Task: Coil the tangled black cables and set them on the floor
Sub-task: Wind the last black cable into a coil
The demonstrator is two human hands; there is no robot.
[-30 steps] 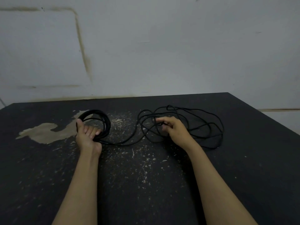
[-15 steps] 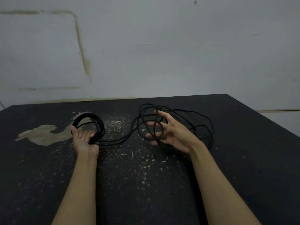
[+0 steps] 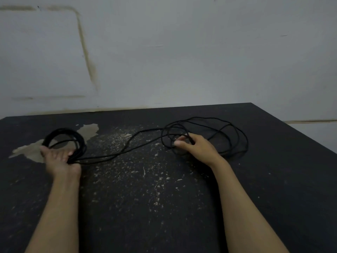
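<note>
You have a neat coil of thin black cable standing tilted at left, its strand trailing right into loose tangled black cable loops lying flat.

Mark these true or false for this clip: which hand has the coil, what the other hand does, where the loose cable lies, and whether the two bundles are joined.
1. The left hand grips the coiled cable. True.
2. The right hand rests empty on the floor. False: it pinches a strand of the loose cable.
3. The loose cable lies on the floor. True.
4. Coil and loose loops are separate. False: strands link them.
</note>
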